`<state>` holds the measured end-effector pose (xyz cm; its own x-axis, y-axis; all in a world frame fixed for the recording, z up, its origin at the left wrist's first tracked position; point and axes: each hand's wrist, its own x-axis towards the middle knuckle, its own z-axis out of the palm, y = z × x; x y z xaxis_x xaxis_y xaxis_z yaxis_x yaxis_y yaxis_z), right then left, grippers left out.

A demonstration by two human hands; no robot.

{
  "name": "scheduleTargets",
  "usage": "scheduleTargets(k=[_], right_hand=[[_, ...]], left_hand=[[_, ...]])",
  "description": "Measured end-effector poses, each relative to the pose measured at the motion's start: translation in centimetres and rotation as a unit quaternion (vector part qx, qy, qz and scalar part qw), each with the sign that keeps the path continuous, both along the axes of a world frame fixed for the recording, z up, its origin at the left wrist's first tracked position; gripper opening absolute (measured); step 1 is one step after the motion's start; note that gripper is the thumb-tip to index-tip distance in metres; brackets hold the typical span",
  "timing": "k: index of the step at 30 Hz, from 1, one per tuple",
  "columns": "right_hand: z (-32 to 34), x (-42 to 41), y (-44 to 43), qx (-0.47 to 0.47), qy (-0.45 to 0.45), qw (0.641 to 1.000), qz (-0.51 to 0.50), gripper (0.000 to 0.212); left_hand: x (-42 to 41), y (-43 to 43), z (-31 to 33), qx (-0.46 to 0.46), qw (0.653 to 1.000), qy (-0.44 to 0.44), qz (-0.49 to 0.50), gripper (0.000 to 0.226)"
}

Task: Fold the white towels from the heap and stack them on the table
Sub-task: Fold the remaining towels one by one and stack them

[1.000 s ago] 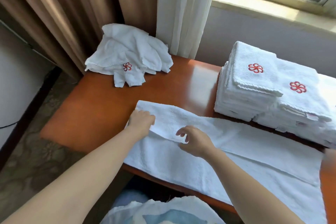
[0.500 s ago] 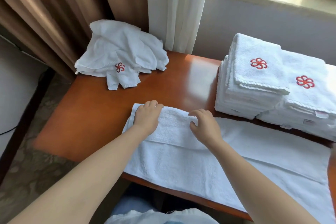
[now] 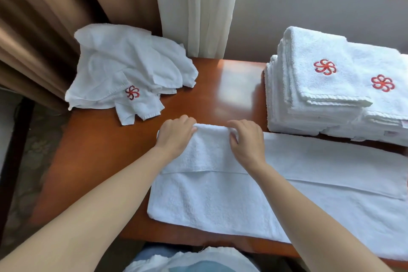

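Heap of crumpled towels point(image 3: 128, 73) (one red flower emblem showing): on the worktop point(image 3: 99, 161), beyond and left of the left hand, apart from it. Left hand point(image 3: 174, 137): fingers curled over the far folded edge of the long towel point(image 3: 209, 201). Long towel: flat under both hands, running on past the right hand. Right hand point(image 3: 247, 141): near the left, gripping the same edge. Stack of folded towels point(image 3: 320, 86): beyond and right of the right hand.
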<state>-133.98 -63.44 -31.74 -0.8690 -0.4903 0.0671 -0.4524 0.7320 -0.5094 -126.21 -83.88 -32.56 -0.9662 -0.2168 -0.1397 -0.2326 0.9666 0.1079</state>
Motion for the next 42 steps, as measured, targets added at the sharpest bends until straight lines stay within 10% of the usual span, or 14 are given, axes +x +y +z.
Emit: scheduleTargets(k=[5, 25, 30, 42], right_hand=[[-0.4, 0.8, -0.4, 0.061, -0.071, 0.994, -0.048, 0.053], [-2.0, 4.4, -2.9, 0.152, -0.144, 0.978, 0.009, 0.040], [-1.2, 3.4, -3.8, 0.151, -0.104, 0.983, -0.004, 0.055], [-0.2, 0.6, -6.7, 0.144, -0.042, 0.986, 0.073, 0.031]], left_hand=[[-0.5, -2.0, -1.0, -0.052, 0.998, 0.006, 0.045, 0.063], [0.8, -4.8, -2.3, -0.032, 0.998, -0.030, 0.036, 0.020], [1.5, -5.7, -2.0, 0.078, 0.994, 0.071, 0.002, 0.011], [1.7, -7.6, -0.6, 0.156, 0.981, 0.114, 0.010, 0.033]])
